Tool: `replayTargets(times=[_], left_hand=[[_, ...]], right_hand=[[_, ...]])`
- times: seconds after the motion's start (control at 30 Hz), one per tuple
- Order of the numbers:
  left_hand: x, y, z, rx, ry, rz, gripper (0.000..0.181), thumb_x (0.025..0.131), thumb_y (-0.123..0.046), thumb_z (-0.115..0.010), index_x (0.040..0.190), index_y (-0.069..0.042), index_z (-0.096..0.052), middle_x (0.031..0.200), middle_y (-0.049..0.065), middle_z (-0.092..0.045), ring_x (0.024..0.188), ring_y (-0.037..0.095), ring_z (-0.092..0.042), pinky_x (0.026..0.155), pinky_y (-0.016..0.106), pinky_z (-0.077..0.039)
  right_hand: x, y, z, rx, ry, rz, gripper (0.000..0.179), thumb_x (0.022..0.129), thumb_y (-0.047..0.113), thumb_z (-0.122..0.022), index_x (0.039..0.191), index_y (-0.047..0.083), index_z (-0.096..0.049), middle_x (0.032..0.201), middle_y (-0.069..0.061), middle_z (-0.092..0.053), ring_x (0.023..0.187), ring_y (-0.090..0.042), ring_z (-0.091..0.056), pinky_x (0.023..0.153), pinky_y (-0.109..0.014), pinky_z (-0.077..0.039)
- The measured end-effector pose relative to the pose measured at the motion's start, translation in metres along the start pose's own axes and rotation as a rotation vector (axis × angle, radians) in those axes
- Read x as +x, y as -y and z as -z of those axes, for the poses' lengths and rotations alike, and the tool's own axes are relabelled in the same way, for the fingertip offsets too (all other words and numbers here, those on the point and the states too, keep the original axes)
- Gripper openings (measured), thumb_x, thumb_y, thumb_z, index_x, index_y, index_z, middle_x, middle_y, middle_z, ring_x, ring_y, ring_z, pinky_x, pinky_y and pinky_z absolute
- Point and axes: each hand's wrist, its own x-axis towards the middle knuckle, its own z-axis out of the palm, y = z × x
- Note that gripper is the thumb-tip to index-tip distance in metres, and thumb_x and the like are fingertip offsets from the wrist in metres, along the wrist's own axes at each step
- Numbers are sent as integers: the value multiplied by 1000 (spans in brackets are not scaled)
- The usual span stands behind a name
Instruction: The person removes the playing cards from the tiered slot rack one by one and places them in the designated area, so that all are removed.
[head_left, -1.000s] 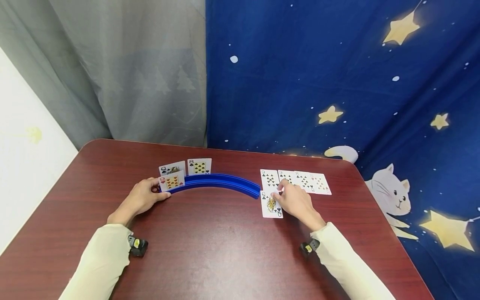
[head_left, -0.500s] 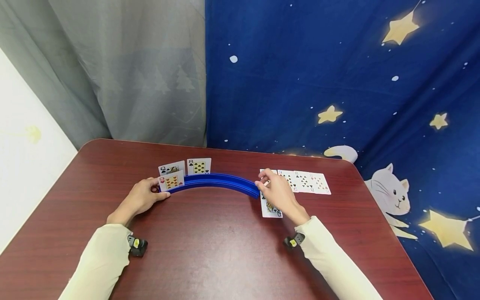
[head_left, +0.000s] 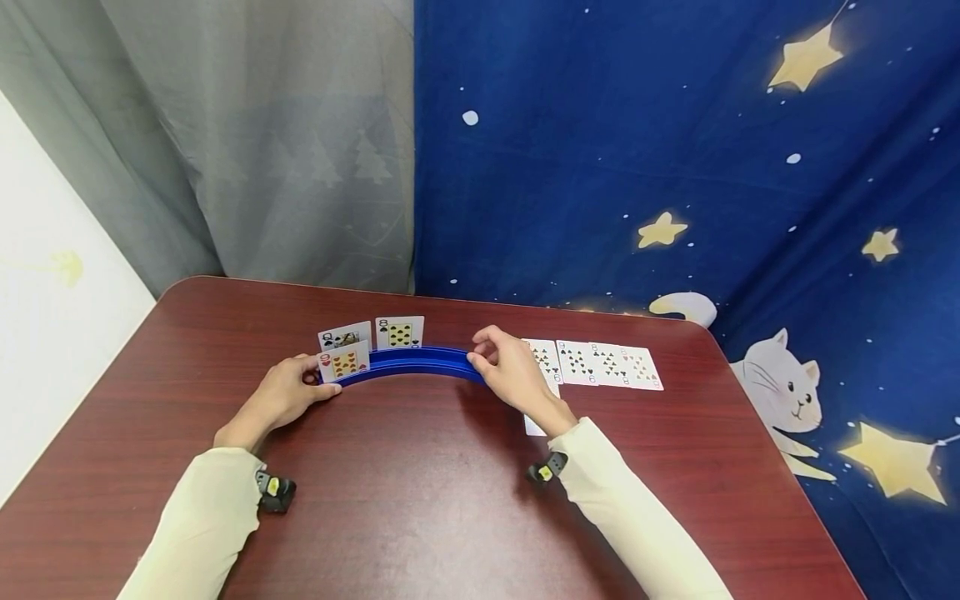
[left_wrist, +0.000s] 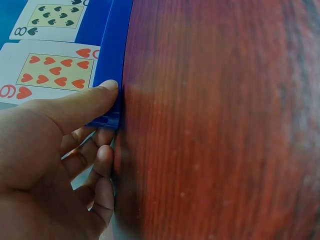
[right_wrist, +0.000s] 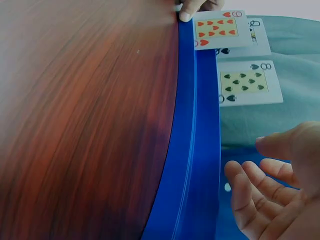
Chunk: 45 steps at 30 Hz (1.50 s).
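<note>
A curved blue card holder [head_left: 435, 360] stands on the table. My left hand [head_left: 283, 392] grips its left end, the thumb [left_wrist: 95, 102] lying on its front edge and the other fingers beneath. The nine of hearts [head_left: 344, 363] stands in the front slot at that end. Behind it the queen of spades [head_left: 345, 337] leans in the back slot, with the eight of spades [head_left: 400, 333] to its right. My right hand [head_left: 513, 371] hovers over the holder's right part, hiding that end. Its fingers are loosely bent, with no card between them in the right wrist view.
Several playing cards lie face up at the right, among them a nine of spades [head_left: 576, 363], an eight [head_left: 609, 364] and a red card [head_left: 645, 368]. A queen card [head_left: 534, 425] lies below, mostly hidden by my right wrist. Curtains hang behind the table [head_left: 420, 500].
My right hand has moved left from the queen card on the table, past the row of cards, to over the holder's right part. My left hand has kept its grip in place.
</note>
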Motion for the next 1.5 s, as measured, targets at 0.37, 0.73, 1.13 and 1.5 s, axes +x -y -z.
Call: replayTargets(times=[0.37,0.73,1.13,1.5], left_hand=[[0,0,-1,-3,3,4,54,92,-24,-72,129,11,-55,116,28,-60,98,36,-57,87,52,-46],[0,2,0,8,2,6,55,92,-26,-72,129,11,-56,116,28,-60,98,36,-57,87,52,-46],[0,1,-1,4,7,7,56,92,-26,-72,130,11,-55,117,28,-60,99,36,-57,88,53,-45],[1,1,1,11,6,1,55,92,-26,-72,129,11,-55,115,28,-60,98,36,-57,87,53,-46]], right_hand=[[14,16,-25,98,46,-32,31,92,18,-71,122,12,-63,118,-5,-70,84,-18,-71,71,-28,-55],[24,33,-45,262,111,-56,57,95,15,-68,146,8,-45,135,-12,-62,86,-25,-71,54,-23,-54],[28,42,-53,328,134,-57,33,96,13,-66,129,11,-62,110,-13,-71,82,-29,-73,53,-25,-54],[31,38,-51,406,19,-19,11,98,7,-61,95,3,-71,92,-15,-73,80,-24,-74,65,-23,-57]])
